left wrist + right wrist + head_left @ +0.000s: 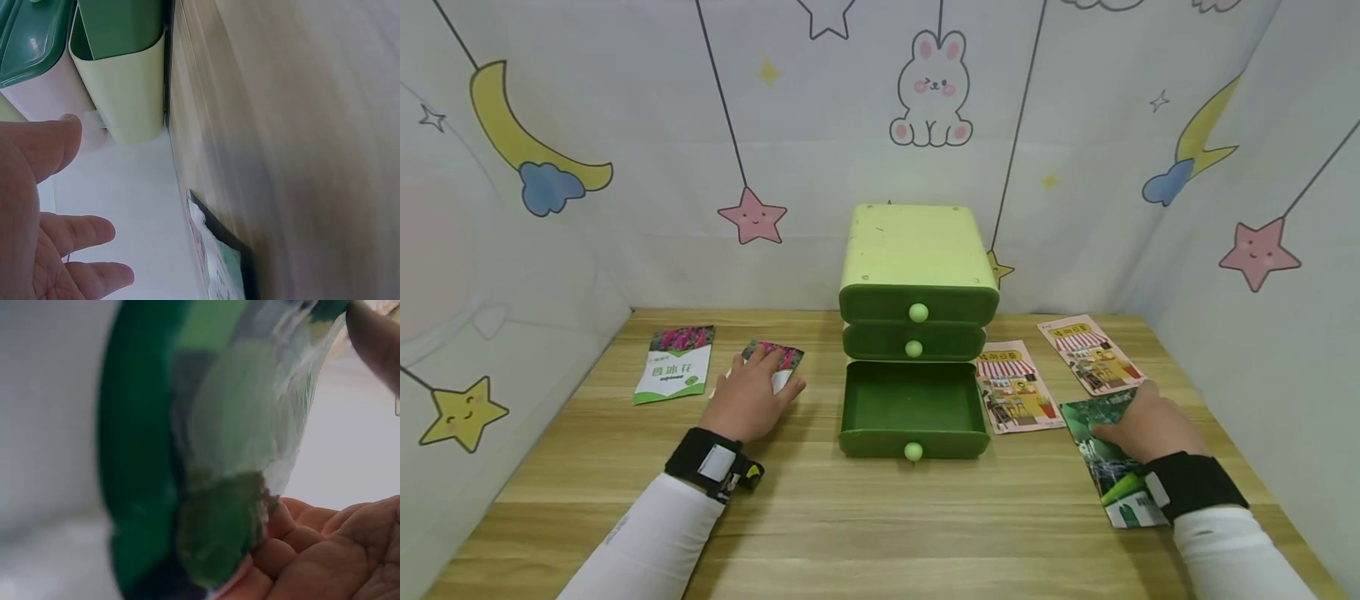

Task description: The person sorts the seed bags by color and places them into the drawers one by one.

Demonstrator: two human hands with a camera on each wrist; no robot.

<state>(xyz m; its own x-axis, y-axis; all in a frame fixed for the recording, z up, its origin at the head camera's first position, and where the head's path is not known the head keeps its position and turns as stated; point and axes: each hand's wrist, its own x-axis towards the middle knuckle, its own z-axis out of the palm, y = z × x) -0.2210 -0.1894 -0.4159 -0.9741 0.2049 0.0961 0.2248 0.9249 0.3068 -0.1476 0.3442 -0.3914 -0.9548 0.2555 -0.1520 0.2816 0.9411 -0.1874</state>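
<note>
My left hand (748,398), fingers spread, hovers over a seed packet (791,357) with pink flowers and covers much of it. The left wrist view has thumb and fingers apart, with the packet (219,265) lying on the wood beyond them. At the right, my right hand (1156,427) grips a dark green packet (1101,450) by its right side. In the right wrist view this packet (231,419) is blurred and bent, thumb at one edge and fingers curled against it. Between the hands stands a green drawer box (921,246), its bottom drawer (913,446) pulled out.
Another pink-flowered packet (676,367) lies at the far left. Two pink packets with striped awnings lie right of the box, one nearer (1017,387) and one farther back (1093,354). Printed cloth walls (662,150) enclose the wooden table (865,533) at back and sides.
</note>
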